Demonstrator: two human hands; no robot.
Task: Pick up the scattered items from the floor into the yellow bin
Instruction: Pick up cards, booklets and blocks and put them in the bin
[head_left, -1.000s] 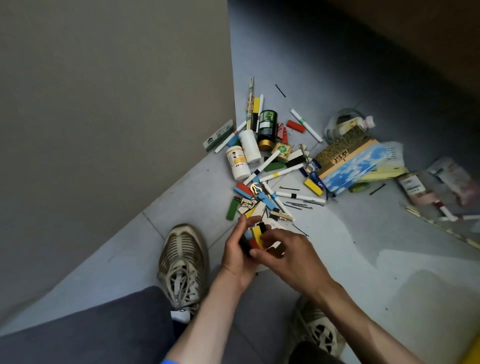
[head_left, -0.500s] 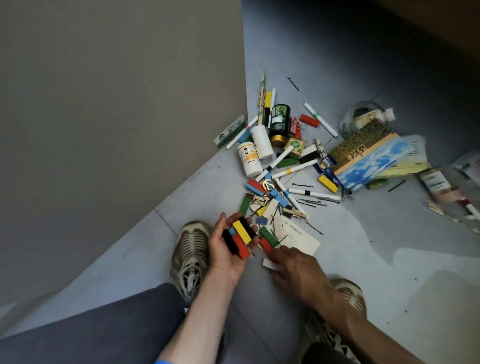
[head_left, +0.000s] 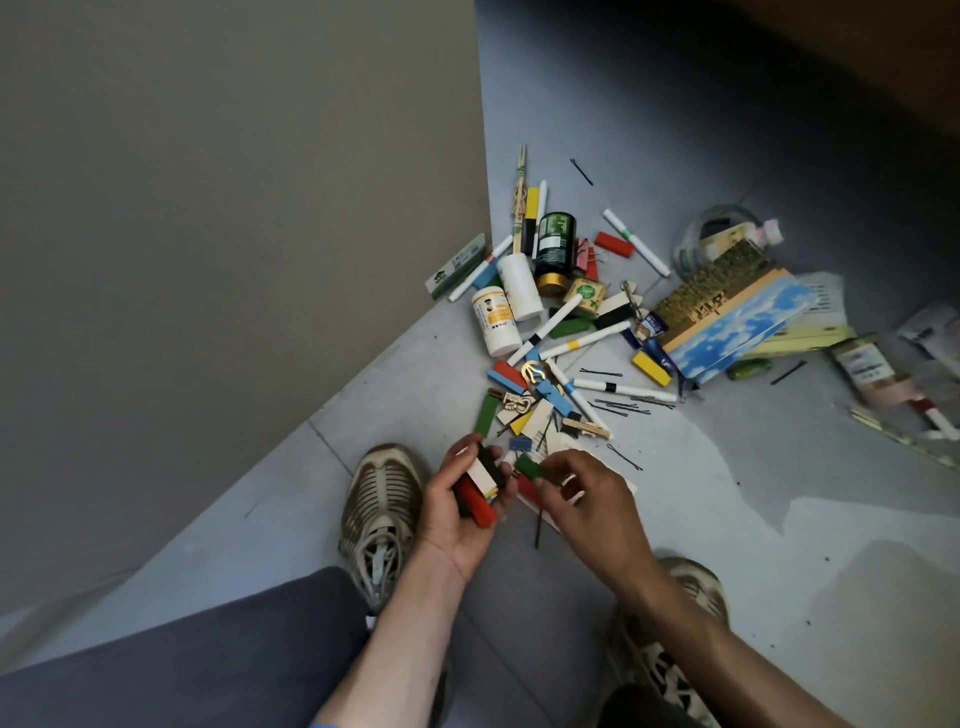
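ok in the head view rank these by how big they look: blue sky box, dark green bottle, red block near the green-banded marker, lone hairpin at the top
1. blue sky box
2. dark green bottle
3. red block and hairpin: unsure. They look about equally long, and the hairpin is far thinner.

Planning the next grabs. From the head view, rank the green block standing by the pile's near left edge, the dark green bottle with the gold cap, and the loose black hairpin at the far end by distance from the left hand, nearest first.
1. green block: just beyond the left hand.
2. dark green bottle: mid-pile, near the wall corner.
3. black hairpin: alone beyond the pile, farthest.
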